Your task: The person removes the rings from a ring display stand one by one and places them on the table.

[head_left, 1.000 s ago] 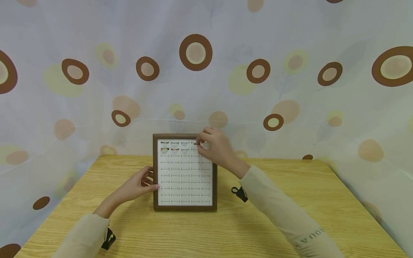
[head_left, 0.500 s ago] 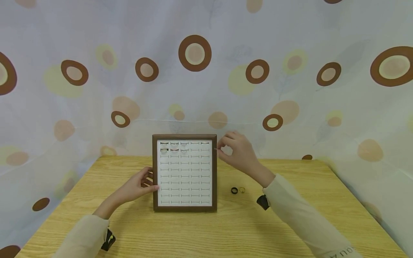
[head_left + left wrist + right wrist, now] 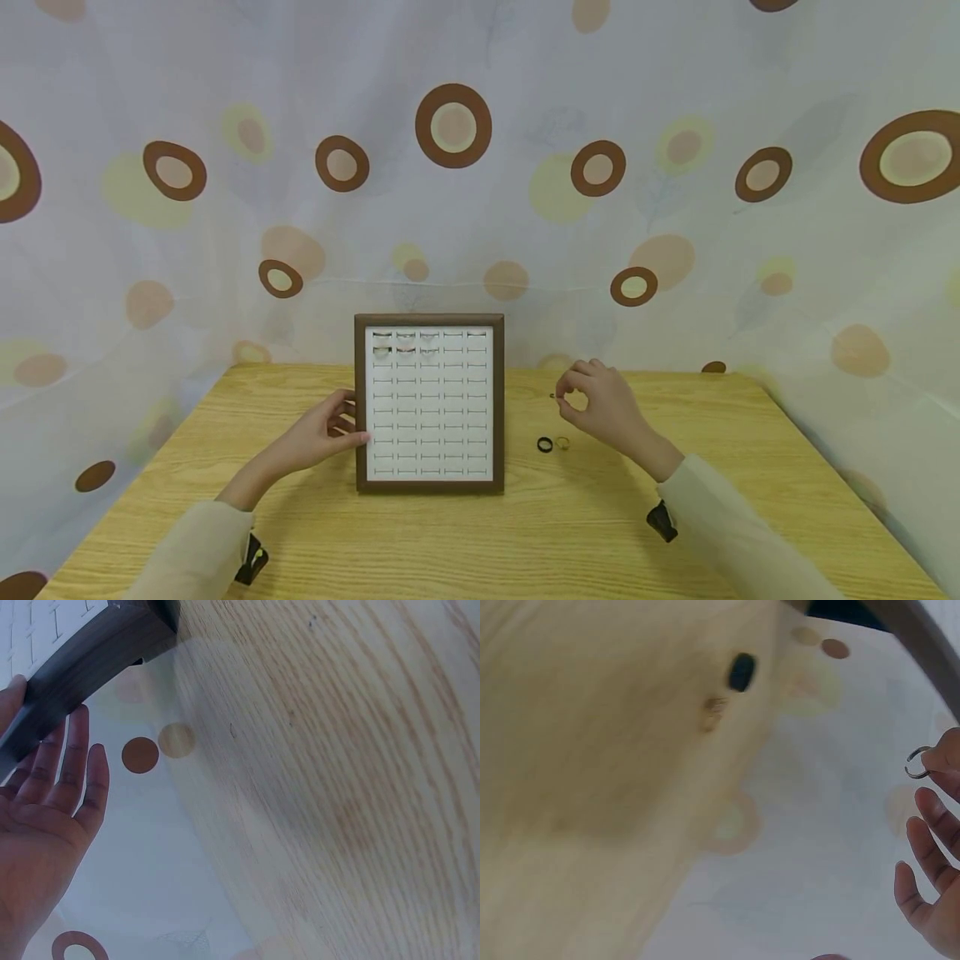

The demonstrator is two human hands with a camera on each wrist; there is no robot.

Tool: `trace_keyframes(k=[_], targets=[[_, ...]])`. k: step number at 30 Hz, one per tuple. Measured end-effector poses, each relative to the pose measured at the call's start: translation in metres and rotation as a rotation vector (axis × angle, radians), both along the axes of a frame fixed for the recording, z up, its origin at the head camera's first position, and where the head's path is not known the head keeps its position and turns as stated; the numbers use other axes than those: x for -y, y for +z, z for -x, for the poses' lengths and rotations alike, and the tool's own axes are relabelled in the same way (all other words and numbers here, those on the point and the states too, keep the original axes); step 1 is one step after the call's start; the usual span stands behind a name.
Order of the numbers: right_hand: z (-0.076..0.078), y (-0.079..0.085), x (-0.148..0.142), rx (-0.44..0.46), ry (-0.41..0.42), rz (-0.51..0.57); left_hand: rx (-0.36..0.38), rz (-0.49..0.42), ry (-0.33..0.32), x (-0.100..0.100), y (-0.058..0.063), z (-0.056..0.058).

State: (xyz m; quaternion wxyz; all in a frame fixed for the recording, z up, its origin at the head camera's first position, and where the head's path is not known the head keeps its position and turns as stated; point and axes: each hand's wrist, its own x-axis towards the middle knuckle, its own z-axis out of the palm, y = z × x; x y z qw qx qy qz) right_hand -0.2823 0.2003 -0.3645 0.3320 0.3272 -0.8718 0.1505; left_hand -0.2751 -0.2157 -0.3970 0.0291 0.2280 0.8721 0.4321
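A ring display board [image 3: 430, 400] in a brown frame stands on the table, its white face lined with rows of slots. Several rings [image 3: 406, 336] sit in the upper-left slots. My left hand [image 3: 322, 429] holds the frame's left side, thumb on the front edge and fingers behind; the left wrist view shows the fingers [image 3: 75, 754] against the dark frame. To the right of the board, my right hand [image 3: 603, 408] pinches a small ring [image 3: 916, 763] between thumb and forefinger, the other fingers loosely spread. It is raised over the table.
A black ring [image 3: 544, 444] and a gold-coloured ring [image 3: 563, 443] lie on the wooden table [image 3: 450, 550] right of the board, below the right hand. A patterned curtain [image 3: 480, 208] hangs behind the table and along its sides.
My right hand has moved from the board's top row out to the right and down, carrying the ring away from the board. The left hand has stayed at the frame.
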Motion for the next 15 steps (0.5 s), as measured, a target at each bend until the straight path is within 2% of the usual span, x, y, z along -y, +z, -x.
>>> trace_keyframes(k=[7,15], targets=[[-0.002,-0.033,-0.028,0.082,-0.089,-0.105,0.004,-0.003,-0.001,0.0,0.0,0.0],[-0.005,-0.055,-0.045,0.19,-0.148,-0.211,0.008,0.0,0.002,0.001,-0.001,0.001]])
